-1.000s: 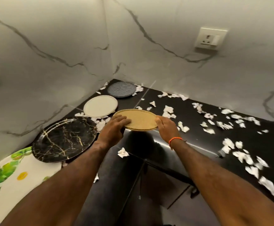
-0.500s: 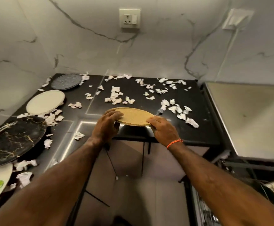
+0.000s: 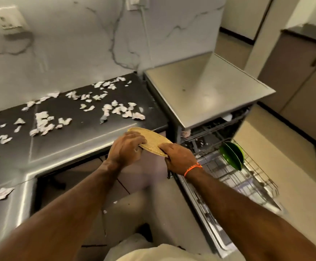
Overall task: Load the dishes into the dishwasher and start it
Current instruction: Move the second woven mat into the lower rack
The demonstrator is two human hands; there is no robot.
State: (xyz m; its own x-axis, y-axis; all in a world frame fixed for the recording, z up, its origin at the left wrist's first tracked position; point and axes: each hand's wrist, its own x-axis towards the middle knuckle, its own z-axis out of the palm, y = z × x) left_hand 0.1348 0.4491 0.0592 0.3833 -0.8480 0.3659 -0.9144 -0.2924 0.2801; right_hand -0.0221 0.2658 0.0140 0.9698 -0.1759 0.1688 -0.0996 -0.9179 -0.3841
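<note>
A round tan plate is held tilted in both hands, just past the front edge of the black counter. My left hand grips its near left rim and my right hand, with an orange wrist band, grips its right rim. To the right stands the open dishwasher. Its lower wire rack is pulled out over the lowered door, and green dishes stand on edge at the rack's far side.
Several torn white paper scraps litter the black counter. A wall socket sits on the marble wall at upper left. Beige cabinets stand to the right of the dishwasher.
The view has swung right, away from the other plates on the counter. Both hands have carried the tan plate off the counter edge toward the open dishwasher, which has come into sight.
</note>
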